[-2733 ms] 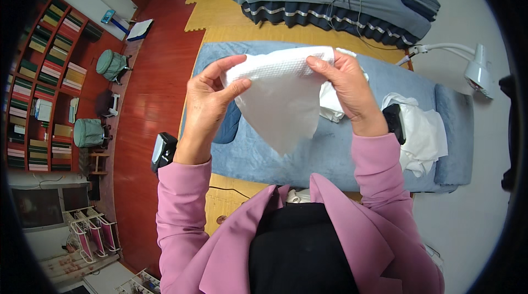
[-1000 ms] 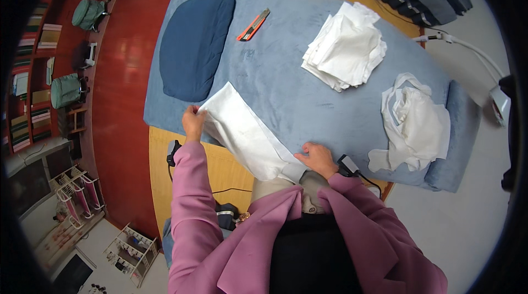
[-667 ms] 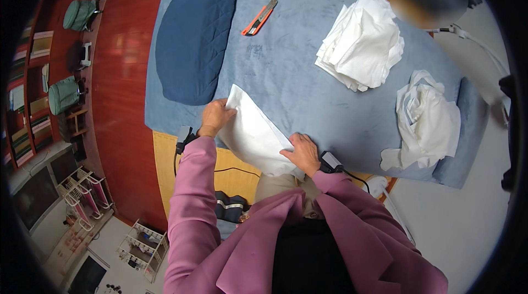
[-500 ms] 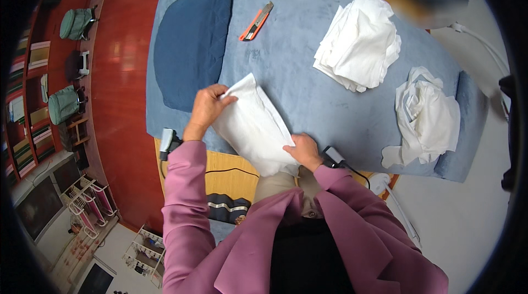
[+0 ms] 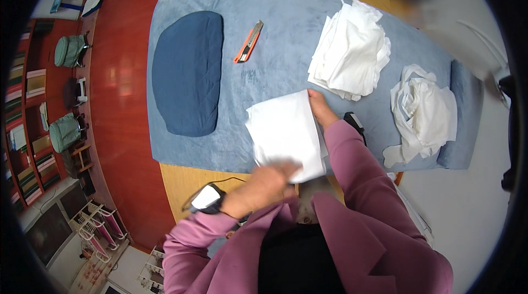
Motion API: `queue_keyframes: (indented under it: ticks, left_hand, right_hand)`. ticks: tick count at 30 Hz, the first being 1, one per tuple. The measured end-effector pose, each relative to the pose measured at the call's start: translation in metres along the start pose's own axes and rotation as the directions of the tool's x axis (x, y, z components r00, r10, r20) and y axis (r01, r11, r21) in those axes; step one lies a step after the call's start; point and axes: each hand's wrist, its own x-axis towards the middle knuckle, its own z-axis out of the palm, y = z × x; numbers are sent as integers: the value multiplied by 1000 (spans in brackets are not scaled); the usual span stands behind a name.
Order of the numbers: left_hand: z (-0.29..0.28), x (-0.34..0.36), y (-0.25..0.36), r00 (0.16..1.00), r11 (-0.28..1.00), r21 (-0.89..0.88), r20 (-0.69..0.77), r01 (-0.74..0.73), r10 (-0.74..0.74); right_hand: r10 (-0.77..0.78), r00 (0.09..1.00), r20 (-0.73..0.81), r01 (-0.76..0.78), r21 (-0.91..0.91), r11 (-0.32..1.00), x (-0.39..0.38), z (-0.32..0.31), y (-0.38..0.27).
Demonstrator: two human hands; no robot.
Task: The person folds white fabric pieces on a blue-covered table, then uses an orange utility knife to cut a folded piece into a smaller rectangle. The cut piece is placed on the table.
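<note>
A: Start low in the frame: what's the left hand [image 5: 267,184] showing us?
B: It's a blur over the lower edge of the white cloth [image 5: 286,134]. Wide grip or narrow? I can't tell!
A: And that cloth?
B: Right in the middle of the frame, a little tilted, over the near edge of the blue bed [image 5: 275,77].
A: Right hand [image 5: 323,110]?
B: Just right of centre, grip closed on the cloth's upper right corner.
A: Farther up! Right side of the frame, a crumpled white bundle [image 5: 426,115] on the bed.
B: Upper left, a dark blue cushion [image 5: 188,74]; upper right, a stack of white cloths [image 5: 352,49].
A: Between those two, a slanting orange cutter [image 5: 248,42], top centre, well apart from both hands.
B: And out at the far left, green stools [image 5: 69,51] beside a reddish shelf [image 5: 36,156] packed with folders!
</note>
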Motion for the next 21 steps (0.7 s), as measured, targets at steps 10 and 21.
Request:
queue_keyframes:
  ticks: [10,21]
  left_hand:
    - [-12,74,-76,982,991,109,-182,73,-53]
    - [-114,150,122,811,846,343,-290,-408,509]
  right_hand:
    - [-54,823,565,-52,170,984,-92,-53,-43]
    - [-717,687,-119,662,-305,685,-237,-124,-177]
